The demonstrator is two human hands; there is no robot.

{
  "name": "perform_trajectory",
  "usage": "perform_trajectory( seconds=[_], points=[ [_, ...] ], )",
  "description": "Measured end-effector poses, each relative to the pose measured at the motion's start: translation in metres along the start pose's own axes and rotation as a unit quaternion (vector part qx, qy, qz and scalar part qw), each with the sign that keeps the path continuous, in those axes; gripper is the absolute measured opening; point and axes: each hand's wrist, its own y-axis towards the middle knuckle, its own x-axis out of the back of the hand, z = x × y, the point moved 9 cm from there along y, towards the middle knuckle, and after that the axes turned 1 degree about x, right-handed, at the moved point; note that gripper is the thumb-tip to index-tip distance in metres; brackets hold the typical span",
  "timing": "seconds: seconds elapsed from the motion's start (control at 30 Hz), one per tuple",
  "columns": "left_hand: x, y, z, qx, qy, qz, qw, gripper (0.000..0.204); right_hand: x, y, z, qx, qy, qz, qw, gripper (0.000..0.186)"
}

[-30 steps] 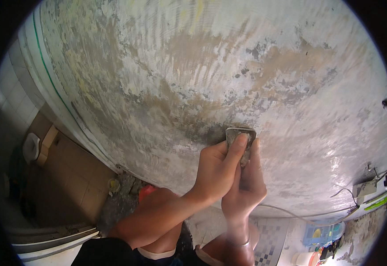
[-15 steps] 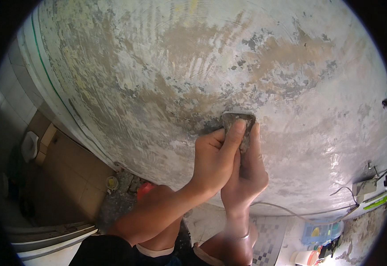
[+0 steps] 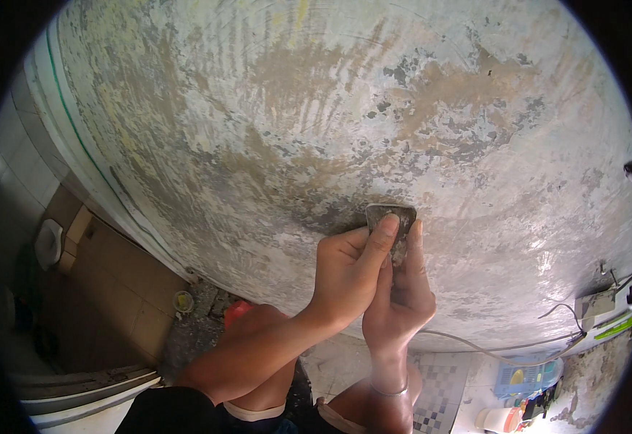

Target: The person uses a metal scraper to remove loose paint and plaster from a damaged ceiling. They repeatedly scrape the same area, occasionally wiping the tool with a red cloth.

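A small, flat scraper (image 3: 394, 211) with rounded corners, smeared with grey residue, meets the wall (image 3: 294, 79) at its upper edge. My left hand (image 3: 348, 275) grips it from the left, thumb pressed along its face. From below and to the right, my right hand (image 3: 401, 307) closes on the same scraper, one finger stretched up along its right edge. The two hands touch each other. Patches of brown, grey and whitish coating cover the wall, with flaked spots above the scraper. The scraper's lower part is hidden by my fingers.
A doorway frame (image 3: 77, 130) with a green line borders the wall on the left. A small cup (image 3: 183, 301) stands on the floor near it. At the lower right are a cable (image 3: 475, 348), a blue basket (image 3: 522, 376) and a white bucket (image 3: 498, 419).
The scraper has moved a short way down the wall, with both hands still around it. My right hand has shifted slightly down with it.
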Motion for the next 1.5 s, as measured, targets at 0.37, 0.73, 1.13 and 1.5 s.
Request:
perform_trajectory(
  seconds=[0.37, 0.73, 1.13, 1.5],
  points=[
    [0.004, 0.004, -0.003, -0.002, 0.037, -0.022, 0.999, 0.052, -0.002, 0.005, 0.010, 0.002, -0.013, -0.003, 1.000, 0.053],
    [0.004, 0.004, -0.003, -0.005, 0.002, -0.022, 1.000, 0.050, -0.004, 0.004, 0.008, 0.003, -0.020, -0.006, 1.000, 0.055],
    [0.002, 0.007, -0.003, -0.001, 0.012, -0.023, 1.000, 0.052, -0.004, 0.005, 0.007, -0.003, -0.014, -0.009, 1.000, 0.054],
    [0.004, 0.007, -0.007, 0.018, 0.017, -0.031, 0.999, 0.052, -0.007, 0.010, 0.012, 0.001, -0.020, 0.000, 1.000, 0.053]
  ],
)
